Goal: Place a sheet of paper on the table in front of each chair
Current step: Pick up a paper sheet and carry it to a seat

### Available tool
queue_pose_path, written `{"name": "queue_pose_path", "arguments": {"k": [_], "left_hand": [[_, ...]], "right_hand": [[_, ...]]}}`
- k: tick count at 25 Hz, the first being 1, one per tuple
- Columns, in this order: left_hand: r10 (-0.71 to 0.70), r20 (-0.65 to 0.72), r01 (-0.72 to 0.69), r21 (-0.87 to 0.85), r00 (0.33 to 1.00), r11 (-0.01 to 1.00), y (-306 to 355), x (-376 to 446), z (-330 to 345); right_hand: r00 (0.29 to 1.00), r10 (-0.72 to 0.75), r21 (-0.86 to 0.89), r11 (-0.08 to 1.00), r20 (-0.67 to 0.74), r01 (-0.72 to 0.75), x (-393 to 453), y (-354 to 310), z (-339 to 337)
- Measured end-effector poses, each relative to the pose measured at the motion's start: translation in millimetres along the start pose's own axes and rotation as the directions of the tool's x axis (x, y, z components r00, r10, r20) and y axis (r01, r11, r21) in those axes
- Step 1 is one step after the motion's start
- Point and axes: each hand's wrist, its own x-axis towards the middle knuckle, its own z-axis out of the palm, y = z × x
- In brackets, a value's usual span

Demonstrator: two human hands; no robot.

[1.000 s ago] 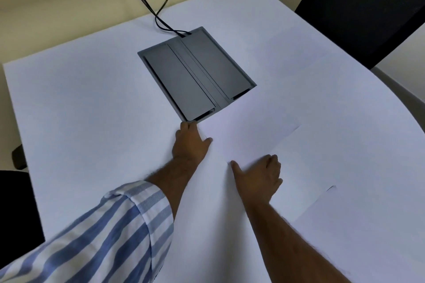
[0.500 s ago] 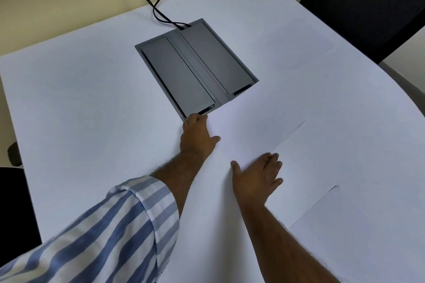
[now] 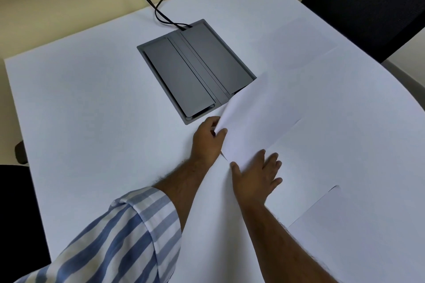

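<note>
- Nearest the camera, a blue-and-white striped sleeve (image 3: 119, 236) covers the left forearm; the right forearm is bare.
- The right hand (image 3: 256, 173) lies flat, palm down, fingers spread and released, pressing on a stack of paper (image 3: 305, 167) on the white table (image 3: 87, 117).
- A further white sheet (image 3: 358, 232) lies flat on the table to the right of that forearm, one corner slightly curled.
- The left hand (image 3: 208, 139), just ahead of the right, pinches the left edge of the top sheet (image 3: 257, 117) between thumb and fingers; that edge is lifted off the surface and curls upward.
- Just beyond the left hand, a grey cable box (image 3: 195, 69) with two closed flaps is set flush into the tabletop; the raised sheet's far corner overlaps its near right corner.
- Another sheet (image 3: 296, 41) lies flat near the far right edge, in front of a black chair (image 3: 372, 0).
- Black cables (image 3: 161, 4) run from the box to the cream wall (image 3: 57, 0).
- A dark chair part (image 3: 13, 202) shows at the left edge.
</note>
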Motion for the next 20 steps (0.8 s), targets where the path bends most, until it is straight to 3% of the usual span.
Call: {"name": "queue_pose_path", "arguments": {"k": [2, 4, 6, 8, 9, 11, 13, 15, 20], "left_hand": [[-0.074, -0.011, 0.071, -0.160, 0.997, 0.985, 10.1, -6.1, 3.4], [-0.108, -0.034, 0.098, -0.215, 0.994, 0.972, 17.2, -12.1, 3.0], [-0.136, -0.064, 0.111, -0.303, 0.989, 0.946, 19.9, -19.8, -5.0], [-0.162, -0.091, 0.114, -0.393, 0.983, 0.913, 19.3, -30.4, -23.9], [-0.173, -0.100, 0.116, -0.420, 0.980, 0.900, 17.0, -36.9, -36.1], [-0.184, -0.110, 0.119, -0.438, 0.977, 0.891, 7.8, -52.7, -62.8], [-0.182, -0.103, 0.121, -0.433, 0.978, 0.893, -3.6, -67.7, -88.1], [-0.179, -0.105, 0.116, -0.440, 0.978, 0.890, -17.1, -84.3, -119.4], [-0.188, -0.175, 0.099, -0.424, 0.966, 0.900, -47.5, -116.5, -192.3]], "right_hand": [[1.000, 0.008, 0.014, 1.000, 0.000, -0.008, 2.3, 0.9, -4.5], [0.996, -0.037, 0.105, 0.993, -0.087, 0.046, 4.2, 4.7, -10.0], [0.992, 0.026, 0.452, 0.892, -0.122, 0.032, 5.1, 9.7, -18.6], [0.971, 0.207, 0.812, 0.542, 0.117, -0.214, 3.6, 8.3, -32.5], [0.928, 0.245, 0.872, 0.341, 0.280, -0.352, 2.4, 7.7, -37.4], [0.856, 0.200, 0.858, 0.105, 0.477, -0.503, -0.9, 7.5, -42.5], [0.819, 0.119, 0.827, -0.043, 0.562, -0.561, -7.4, 5.0, -46.1], [0.802, 0.083, 0.806, -0.040, 0.592, -0.591, -17.8, -4.1, -45.3], [0.844, 0.025, 0.826, 0.190, 0.536, -0.530, -45.9, -36.9, -33.7]]}}
